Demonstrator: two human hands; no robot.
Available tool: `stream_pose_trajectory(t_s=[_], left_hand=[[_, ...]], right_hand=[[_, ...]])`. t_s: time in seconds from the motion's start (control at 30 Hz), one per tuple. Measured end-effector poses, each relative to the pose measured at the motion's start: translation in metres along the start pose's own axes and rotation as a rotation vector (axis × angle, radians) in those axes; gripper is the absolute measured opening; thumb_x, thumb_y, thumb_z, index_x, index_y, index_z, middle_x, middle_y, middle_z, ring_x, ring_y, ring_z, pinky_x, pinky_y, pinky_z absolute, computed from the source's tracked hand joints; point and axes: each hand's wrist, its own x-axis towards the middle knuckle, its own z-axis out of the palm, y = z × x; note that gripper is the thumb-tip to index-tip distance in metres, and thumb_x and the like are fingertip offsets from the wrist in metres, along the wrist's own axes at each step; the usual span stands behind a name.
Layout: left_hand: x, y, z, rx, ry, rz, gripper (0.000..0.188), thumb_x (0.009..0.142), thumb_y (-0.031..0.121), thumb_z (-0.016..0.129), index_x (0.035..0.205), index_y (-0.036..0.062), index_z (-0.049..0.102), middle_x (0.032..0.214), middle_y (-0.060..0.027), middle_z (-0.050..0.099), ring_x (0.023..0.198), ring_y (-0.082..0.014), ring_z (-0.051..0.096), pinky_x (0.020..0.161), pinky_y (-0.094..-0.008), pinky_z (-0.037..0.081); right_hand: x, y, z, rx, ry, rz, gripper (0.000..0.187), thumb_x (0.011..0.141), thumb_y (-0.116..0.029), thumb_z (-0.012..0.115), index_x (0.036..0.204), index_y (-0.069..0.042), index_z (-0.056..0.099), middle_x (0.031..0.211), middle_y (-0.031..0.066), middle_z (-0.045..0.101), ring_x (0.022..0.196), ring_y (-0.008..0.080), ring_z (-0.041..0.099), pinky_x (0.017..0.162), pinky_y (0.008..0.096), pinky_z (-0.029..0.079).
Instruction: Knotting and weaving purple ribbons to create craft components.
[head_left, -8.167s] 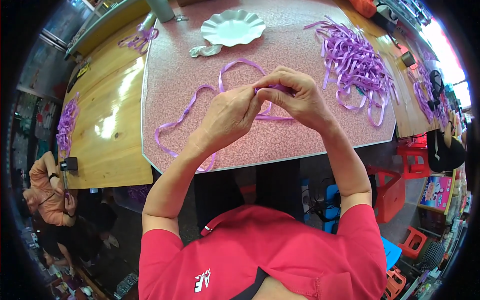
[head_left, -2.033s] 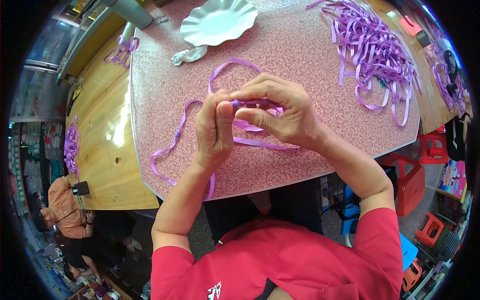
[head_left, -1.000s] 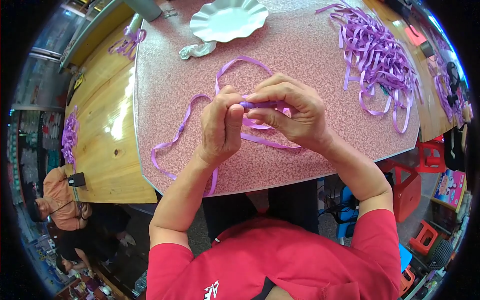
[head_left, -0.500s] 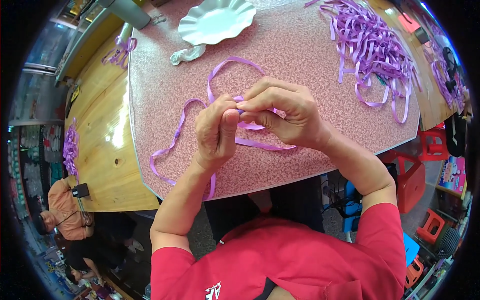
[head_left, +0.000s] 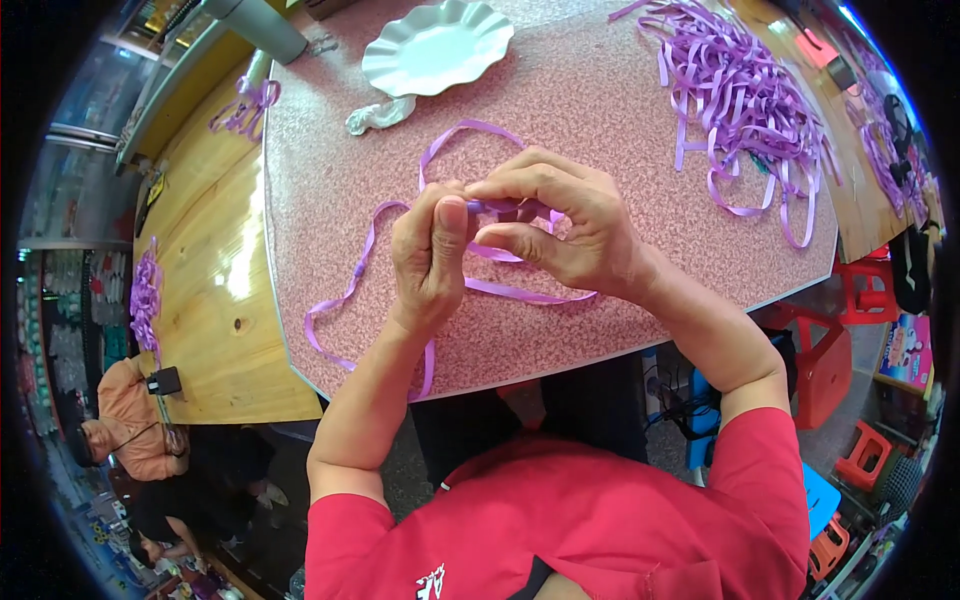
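A narrow purple ribbon point(head_left: 365, 255) lies in loose loops on the pink speckled table and runs up to both hands. My left hand point(head_left: 430, 245) is closed, pinching a small bunched, darker bit of the ribbon between thumb and fingers. Close against it is my right hand point(head_left: 575, 220), its forefinger tip at the pinched spot and its thumb parted from the forefinger. Ribbon shows in the gap between them; the other right fingers are mostly hidden. A ribbon loop stands out beyond the hands, and one end trails by the near table edge.
Top right is a big heap of purple ribbons point(head_left: 740, 100). A white scalloped plate point(head_left: 438, 48) and crumpled clear wrap point(head_left: 380, 115) lie at the back. Left stands a wooden table point(head_left: 220, 310) with more ribbons point(head_left: 145, 295). Red stools point(head_left: 820, 365) are right; people are lower left.
My right thumb has come away from the forefinger and moved down and right. The left hand keeps its pinch on the ribbon, tilted slightly. The view has shifted a little.
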Motion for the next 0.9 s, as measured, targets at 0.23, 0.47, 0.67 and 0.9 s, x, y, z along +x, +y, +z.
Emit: stream_pose_trajectory(t_s=[0.23,0.47,0.67,0.9], left_hand=[[0.0,-0.005,0.001,0.107,-0.006,0.065,0.028,0.103,0.02,0.045,0.084,0.0004,0.052,0.07,-0.006,0.046,0.06,-0.0142,0.041,0.054,-0.0305,0.033],[-0.003,-0.004,0.004,0.154,0.011,0.121,0.026,0.102,0.019,0.047,0.087,-0.0006,0.054,0.07,-0.0084,0.048,0.058,-0.0178,0.044,0.053,-0.0313,0.035],[-0.008,0.0,0.009,0.005,0.012,0.057,0.027,0.103,0.019,0.045,0.088,-0.002,0.056,0.074,-0.0062,0.053,0.062,-0.0124,0.049,0.055,-0.0271,0.039],[-0.013,0.001,0.002,-0.421,-0.057,-0.264,0.032,0.104,0.026,0.043,0.09,0.0019,0.057,0.07,0.0012,0.048,0.058,-0.0034,0.038,0.05,-0.0193,0.029]], right_hand=[[-0.006,0.009,0.006,-0.084,0.085,-0.007,0.029,0.077,-0.01,0.08,0.1,-0.002,0.065,0.091,0.0089,0.066,0.077,0.0141,0.065,0.063,0.0255,0.054],[-0.009,0.006,0.012,0.019,0.105,0.02,0.021,0.079,-0.006,0.077,0.094,-0.001,0.064,0.087,0.0094,0.065,0.072,0.0124,0.065,0.058,0.0244,0.054],[-0.01,0.008,0.013,0.094,0.114,-0.028,0.014,0.081,-0.002,0.073,0.092,-0.001,0.064,0.085,0.0106,0.065,0.07,0.0145,0.065,0.057,0.0252,0.054],[-0.005,0.015,0.014,-0.018,0.12,-0.231,0.017,0.078,0.001,0.074,0.091,-0.002,0.064,0.082,0.0116,0.065,0.07,0.0218,0.065,0.057,0.0305,0.052]])
